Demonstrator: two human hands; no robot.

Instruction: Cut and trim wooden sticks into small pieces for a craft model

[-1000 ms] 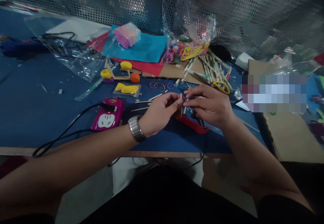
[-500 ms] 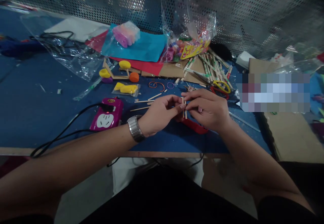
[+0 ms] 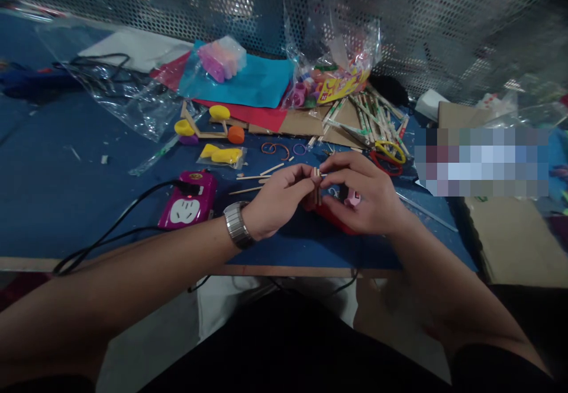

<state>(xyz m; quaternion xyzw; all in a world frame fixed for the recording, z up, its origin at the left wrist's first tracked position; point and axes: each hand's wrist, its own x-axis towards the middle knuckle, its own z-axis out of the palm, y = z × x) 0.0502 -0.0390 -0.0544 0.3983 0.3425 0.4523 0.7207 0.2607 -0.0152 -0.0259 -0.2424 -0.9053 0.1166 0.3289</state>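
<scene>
Two short wooden sticks (image 3: 318, 195) stand side by side, close together, pinched between the thumb and fingers of my left hand (image 3: 281, 200). My right hand (image 3: 370, 195) curves round from the other side, its fingertips at the same sticks; a small pale end shows by its index and middle fingers. A red plastic thing (image 3: 337, 220), perhaps a tray, lies beneath both hands and is partly hidden. Under my right palm a small pink piece (image 3: 353, 198) shows. More loose wooden sticks (image 3: 254, 177) lie just left of my left hand.
A purple power strip (image 3: 189, 200) with a black cable stands left. Behind are a small frame with yellow and orange wheels (image 3: 204, 135), a yellow packet (image 3: 226, 155), scissors (image 3: 388, 157), a stick bundle (image 3: 370, 118) and a bag of coloured clay (image 3: 331, 82). Cardboard (image 3: 515, 239) lies right.
The two sticks have come closer together and shifted slightly left. My right thumb has dropped lower and its fingers have spread, showing more of the pink piece. My left hand barely moved.
</scene>
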